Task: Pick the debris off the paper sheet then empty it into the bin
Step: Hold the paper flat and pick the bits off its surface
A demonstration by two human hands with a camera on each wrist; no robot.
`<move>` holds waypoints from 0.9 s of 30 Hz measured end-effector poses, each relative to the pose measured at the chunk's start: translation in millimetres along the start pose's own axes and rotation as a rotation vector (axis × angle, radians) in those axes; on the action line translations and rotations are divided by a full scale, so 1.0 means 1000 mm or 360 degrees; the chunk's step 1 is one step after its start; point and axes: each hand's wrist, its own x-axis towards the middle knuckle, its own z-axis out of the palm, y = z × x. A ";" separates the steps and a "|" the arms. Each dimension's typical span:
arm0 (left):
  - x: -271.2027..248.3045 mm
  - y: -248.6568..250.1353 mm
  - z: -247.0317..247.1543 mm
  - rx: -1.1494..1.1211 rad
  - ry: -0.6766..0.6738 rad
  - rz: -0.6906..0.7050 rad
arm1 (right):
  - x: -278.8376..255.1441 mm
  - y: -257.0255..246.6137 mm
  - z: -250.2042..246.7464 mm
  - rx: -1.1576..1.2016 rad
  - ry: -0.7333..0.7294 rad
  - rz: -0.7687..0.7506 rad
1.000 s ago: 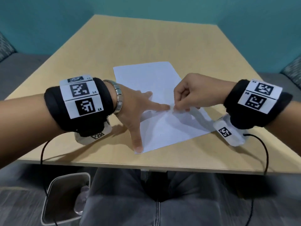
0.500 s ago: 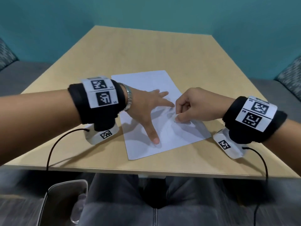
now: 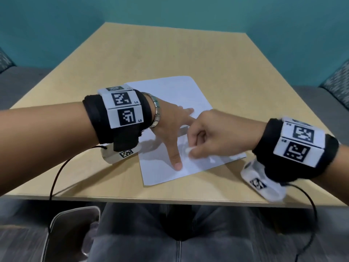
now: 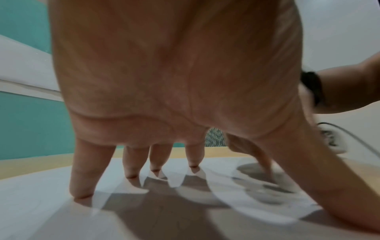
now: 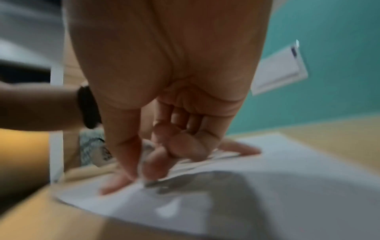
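A white paper sheet (image 3: 170,91) lies on the tan table (image 3: 170,53). My left hand (image 3: 175,129) is spread flat on it, its straight fingers (image 4: 131,170) pressing the sheet (image 4: 41,203) down. My right hand (image 3: 190,151) is curled just right of the left thumb, and its thumb and index finger pinch a small white piece of debris (image 3: 187,149) at the paper surface. The right wrist view is blurred but shows the same pinch (image 5: 141,172) over the sheet (image 5: 287,162). A grey bin (image 3: 71,233) stands on the floor below the table's near left edge.
The table's near edge (image 3: 170,200) runs just in front of the sheet, with my legs below it. Cables hang from both wrist cameras. Teal walls and grey benches surround the table.
My right hand has slid along the sheet toward me and the left thumb, still pinching. The left hand stays pressed on the paper, which now lies flatter.
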 end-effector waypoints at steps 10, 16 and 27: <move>-0.001 0.000 0.001 0.0002 -0.0014 -0.0020 | 0.007 0.004 -0.007 -0.0037 0.0084 0.0058; -0.003 0.001 0.001 -0.0040 -0.0004 -0.0049 | 0.005 -0.001 -0.005 -0.0016 -0.0068 0.0018; 0.008 0.000 0.001 0.0089 -0.0032 -0.0062 | -0.003 0.012 -0.010 -0.0004 0.0140 0.0135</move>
